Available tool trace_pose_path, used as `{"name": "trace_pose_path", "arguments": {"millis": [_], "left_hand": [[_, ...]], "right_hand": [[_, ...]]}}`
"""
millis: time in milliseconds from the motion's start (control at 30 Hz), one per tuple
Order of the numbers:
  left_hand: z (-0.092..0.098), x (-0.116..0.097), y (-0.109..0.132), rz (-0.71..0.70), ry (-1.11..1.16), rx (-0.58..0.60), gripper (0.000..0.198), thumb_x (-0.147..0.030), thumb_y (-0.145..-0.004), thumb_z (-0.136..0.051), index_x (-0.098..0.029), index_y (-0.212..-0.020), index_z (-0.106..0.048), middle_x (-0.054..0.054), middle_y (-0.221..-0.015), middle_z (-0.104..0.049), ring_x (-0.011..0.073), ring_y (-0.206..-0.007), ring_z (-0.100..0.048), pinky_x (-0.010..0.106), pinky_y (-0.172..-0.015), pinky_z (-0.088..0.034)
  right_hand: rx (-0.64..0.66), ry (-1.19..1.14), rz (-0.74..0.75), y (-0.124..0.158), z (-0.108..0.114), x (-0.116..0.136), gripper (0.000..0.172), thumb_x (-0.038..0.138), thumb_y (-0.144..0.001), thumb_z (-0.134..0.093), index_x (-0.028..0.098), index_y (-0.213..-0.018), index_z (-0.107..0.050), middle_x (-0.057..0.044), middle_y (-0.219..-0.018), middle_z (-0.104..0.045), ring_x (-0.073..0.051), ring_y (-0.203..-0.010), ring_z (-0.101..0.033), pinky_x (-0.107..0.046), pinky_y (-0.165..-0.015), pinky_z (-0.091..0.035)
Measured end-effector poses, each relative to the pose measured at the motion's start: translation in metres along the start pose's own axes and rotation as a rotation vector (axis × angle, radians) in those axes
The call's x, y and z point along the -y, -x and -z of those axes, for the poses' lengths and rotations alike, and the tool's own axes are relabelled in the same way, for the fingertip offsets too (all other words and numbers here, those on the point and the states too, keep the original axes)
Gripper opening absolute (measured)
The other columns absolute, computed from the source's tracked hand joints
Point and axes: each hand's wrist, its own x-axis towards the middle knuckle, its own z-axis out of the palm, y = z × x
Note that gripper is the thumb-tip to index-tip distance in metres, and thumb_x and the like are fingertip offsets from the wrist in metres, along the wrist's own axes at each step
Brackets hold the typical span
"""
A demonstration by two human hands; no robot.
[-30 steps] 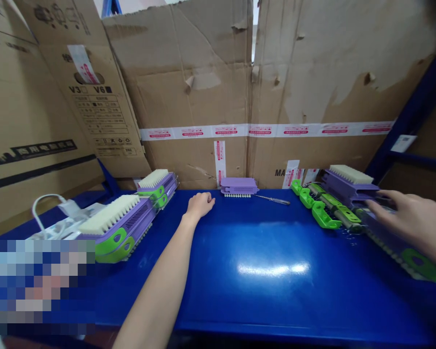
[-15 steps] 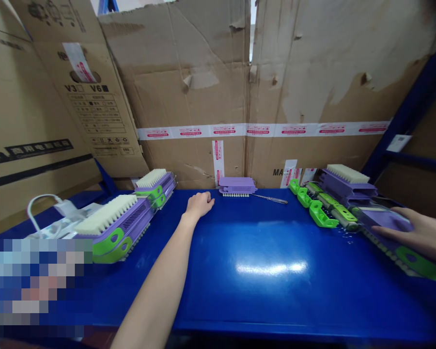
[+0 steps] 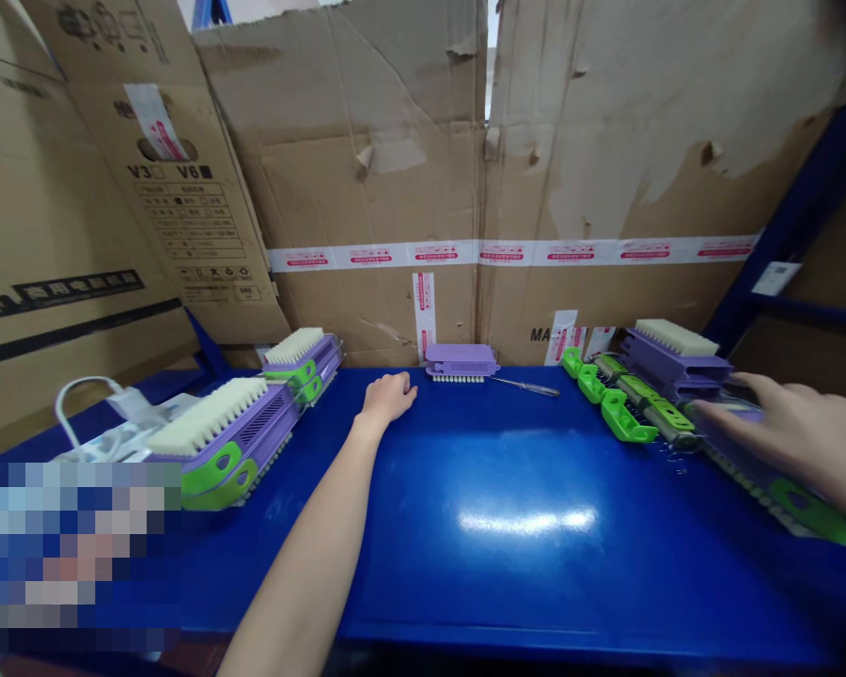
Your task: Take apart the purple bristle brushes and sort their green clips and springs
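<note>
On the blue table, my left hand (image 3: 390,399) rests with its fingers curled into a loose fist, and nothing shows in it. At the right edge, my right hand (image 3: 793,434) is open, fingers stretched out, over a purple brush with a green end (image 3: 807,503). It partly covers that brush; whether it touches it I cannot tell. Just beyond stands a stack of purple brush parts (image 3: 666,362) with cream bristles on top. Left of my right hand are several bright green clip-like parts (image 3: 624,420) and a row of green and clear cylinders (image 3: 645,400).
Two stacks of purple and green brushes, one near (image 3: 218,437) and one far (image 3: 302,362), stand at left by a white power strip (image 3: 123,432). A purple brush (image 3: 460,359) and a thin screwdriver (image 3: 528,385) lie at the back, before cardboard (image 3: 367,188).
My right hand has risen off the purple brush at the right, moving slightly up and left, with its fingers straightened. My left hand stays in place.
</note>
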Motion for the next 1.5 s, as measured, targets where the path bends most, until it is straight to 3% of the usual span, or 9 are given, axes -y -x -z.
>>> {"name": "trace_pose_path", "arguments": {"millis": [167, 367, 533, 733, 933, 1133, 1233, 1333, 1500], "left_hand": [[0.001, -0.001, 0.0, -0.005, 0.006, 0.007, 0.022, -0.039, -0.087, -0.046, -0.021, -0.085, -0.059, 0.01, -0.093, -0.069, 0.0283, -0.09, -0.065, 0.034, -0.071, -0.045], [0.002, -0.001, 0.002, -0.009, 0.011, 0.008, 0.021, -0.038, -0.087, -0.046, -0.021, -0.086, -0.059, 0.01, -0.093, -0.069, 0.0272, -0.091, -0.065, 0.033, -0.072, -0.045], [0.002, -0.002, 0.003, -0.016, -0.004, 0.01, 0.021, -0.037, -0.088, -0.045, -0.021, -0.088, -0.06, 0.009, -0.094, -0.07, 0.0259, -0.091, -0.066, 0.032, -0.072, -0.045], [0.001, -0.003, 0.004, -0.013, 0.002, 0.009, 0.021, -0.037, -0.088, -0.046, -0.021, -0.09, -0.06, 0.009, -0.095, -0.07, 0.0254, -0.091, -0.065, 0.032, -0.073, -0.045], [0.003, -0.004, 0.007, -0.001, 0.048, -0.029, 0.024, -0.039, -0.091, -0.044, -0.021, -0.096, -0.059, 0.009, -0.096, -0.069, 0.0251, -0.091, -0.065, 0.033, -0.075, -0.045], [0.007, -0.009, 0.009, -0.078, 0.229, -0.382, 0.041, -0.047, -0.094, -0.035, -0.019, -0.119, -0.051, 0.01, -0.117, -0.059, 0.0231, -0.111, -0.053, 0.032, -0.09, -0.043], [0.01, -0.014, 0.011, -0.241, 0.253, -0.388, 0.049, -0.052, -0.09, -0.043, -0.022, -0.128, -0.049, 0.011, -0.129, -0.051, 0.0256, -0.118, -0.046, 0.038, -0.099, -0.037], [0.013, -0.022, 0.013, -0.4, 0.198, -0.35, 0.051, -0.053, -0.087, -0.048, -0.028, -0.131, -0.051, 0.009, -0.143, -0.039, 0.0297, -0.128, -0.037, 0.044, -0.104, -0.031], [0.014, -0.036, 0.015, -0.544, 0.13, -0.32, 0.049, -0.056, -0.086, -0.048, -0.024, -0.121, -0.06, 0.012, -0.142, -0.042, 0.0298, -0.132, -0.034, 0.045, -0.107, -0.027]], "right_hand": [[0.137, -0.08, 0.112, -0.008, 0.041, 0.085, 0.061, 0.06, -0.087, -0.03, 0.019, -0.125, -0.054, -0.018, -0.11, -0.064, -0.036, -0.096, -0.059, -0.041, -0.063, -0.043], [0.169, -0.218, 0.396, -0.027, 0.028, 0.169, 0.05, 0.046, -0.086, -0.043, 0.017, -0.125, -0.054, -0.016, -0.113, -0.063, -0.031, -0.103, -0.058, -0.04, -0.077, -0.046], [0.248, -0.343, 0.507, -0.037, 0.008, 0.214, 0.05, 0.042, -0.086, -0.047, 0.016, -0.128, -0.052, -0.016, -0.124, -0.058, -0.03, -0.116, -0.052, -0.041, -0.091, -0.043], [0.331, -0.582, 0.601, -0.051, -0.009, 0.263, 0.067, 0.043, -0.083, -0.056, 0.015, -0.141, -0.037, -0.015, -0.147, -0.036, -0.029, -0.135, -0.032, -0.042, -0.107, -0.032], [0.326, -0.609, 0.678, -0.054, -0.011, 0.294, 0.067, 0.047, -0.081, -0.058, 0.013, -0.137, -0.043, -0.016, -0.139, -0.046, -0.029, -0.13, -0.039, -0.038, -0.106, -0.033], [0.278, -0.449, 0.735, -0.017, 0.016, 0.28, 0.063, 0.053, -0.082, -0.054, 0.019, -0.135, -0.046, -0.017, -0.123, -0.054, -0.036, -0.116, -0.047, -0.047, -0.092, -0.041], [0.255, -0.537, 0.795, 0.01, 0.027, 0.252, 0.07, 0.058, -0.086, -0.046, 0.019, -0.143, -0.033, -0.017, -0.136, -0.047, -0.035, -0.122, -0.044, -0.049, -0.097, -0.038], [0.164, -0.612, 0.712, 0.03, 0.036, 0.209, 0.066, 0.058, -0.091, -0.033, 0.02, -0.144, -0.029, -0.015, -0.139, -0.045, -0.031, -0.126, -0.043, -0.047, -0.1, -0.038], [-0.146, -0.456, 0.54, 0.041, 0.038, 0.102, 0.056, 0.057, -0.089, -0.033, 0.019, -0.125, -0.052, -0.017, -0.126, -0.055, -0.033, -0.116, -0.051, -0.046, -0.098, -0.041]]}}
